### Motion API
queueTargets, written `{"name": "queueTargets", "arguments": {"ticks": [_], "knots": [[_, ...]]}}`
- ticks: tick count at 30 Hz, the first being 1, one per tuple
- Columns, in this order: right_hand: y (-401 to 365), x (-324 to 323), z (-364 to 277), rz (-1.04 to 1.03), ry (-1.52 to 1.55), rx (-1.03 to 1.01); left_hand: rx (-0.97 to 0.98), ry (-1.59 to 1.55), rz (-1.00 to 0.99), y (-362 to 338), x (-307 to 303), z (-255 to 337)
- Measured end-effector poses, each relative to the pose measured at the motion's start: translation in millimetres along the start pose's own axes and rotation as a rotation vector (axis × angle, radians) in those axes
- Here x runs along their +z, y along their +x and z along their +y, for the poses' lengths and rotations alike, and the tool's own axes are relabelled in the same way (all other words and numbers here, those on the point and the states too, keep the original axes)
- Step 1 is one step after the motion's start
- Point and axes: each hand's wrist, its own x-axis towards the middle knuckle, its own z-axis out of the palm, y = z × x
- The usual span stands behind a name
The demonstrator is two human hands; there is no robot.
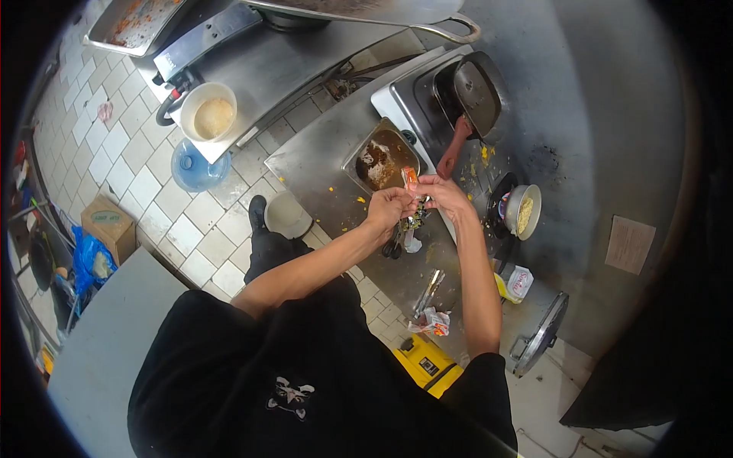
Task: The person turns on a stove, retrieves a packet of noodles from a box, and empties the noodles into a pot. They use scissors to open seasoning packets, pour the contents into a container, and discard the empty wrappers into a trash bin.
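Both of my hands meet over the metal counter, beside a square metal pan (353,162) of brown liquid with white powder on it. My right hand (447,195) pinches a small orange-and-white sachet (410,176), which sticks up past the fingertips. My left hand (391,208) is closed at the sachet's lower end, fingers pressed together; whatever lies inside its pinch is hidden. Just below the hands are small dark and shiny scraps (413,222) and a crumpled white piece (412,243).
A small pot (534,200) of yellow food sits over a lit burner at right. Beyond the hands, a lidded pan (479,95) with a reddish handle rests on a white stove (397,95). Tongs (431,290), a crumpled wrapper (435,322), a tub (519,283) and a glass lid (544,333) lie nearer. A white bucket (289,214) stands by my foot.
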Motion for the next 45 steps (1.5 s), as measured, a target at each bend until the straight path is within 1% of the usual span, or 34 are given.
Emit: {"name": "queueTargets", "arguments": {"ticks": [4, 7, 10, 13, 16, 19, 23, 25, 28, 31, 34, 37, 40, 43, 45], "knots": [[13.1, 8.9, -0.5, -0.047, -0.048, -0.006, -0.052, -0.071, 0.003, 6.0, -2.6, -1.2], [16.3, 16.7, -1.2, -0.070, -0.146, -0.041, -0.100, -0.132, 0.018, 4.5, -4.0, -0.3], [10.4, 28.9, -5.1, -0.073, -0.129, -0.032, -0.116, -0.211, 0.052, 2.8, 0.0, -1.0], [20.5, 41.8, 8.9, 0.090, -0.158, -0.086, -0.136, -0.226, 0.092, 4.8, -0.5, -1.5], [26.6, 41.3, 12.6, 0.088, -0.295, -0.132, -0.135, -0.218, 0.086, 3.0, -1.4, -1.7], [32.8, 36.1, 16.1, 0.043, -0.397, -0.133, -0.114, -0.224, 0.086, 2.5, -0.4, -1.6], [38.4, 35.8, 22.4, 0.109, -0.437, -0.203, -0.103, -0.221, 0.055, 3.5, -2.9, -0.1], [29.8, 40.9, 11.4, 0.166, -0.438, -0.199, -0.093, -0.191, 0.003, 4.6, -7.2, 0.3], [18.7, 45.6, -2.1, 0.177, -0.542, -0.214, -0.109, -0.155, 0.016, 0.3, -6.2, 4.1], [2.3, 52.6, -21.5, 0.194, -0.583, -0.218, -0.088, -0.148, -0.009, -4.9, -3.4, 9.5], [1.7, 50.8, -19.3, 0.228, -0.602, -0.272, -0.054, -0.173, -0.052, -8.4, -1.2, 12.1], [-2.6, 53.4, -22.2, 0.261, -0.564, -0.330, -0.050, -0.147, -0.039, -10.9, 1.4, 14.9], [-7.0, 51.3, -26.5, 0.322, -0.709, -0.356, 0.025, -0.146, -0.097, -16.4, 3.9, 19.7], [-9.1, 52.0, -29.0, 0.351, -0.682, -0.463, 0.057, -0.132, -0.102, -22.7, 7.5, 26.8], [11.8, 51.7, -23.1, 0.258, -0.539, -0.337, -0.009, -0.132, 0.003, -11.8, 5.3, 30.2]]}}
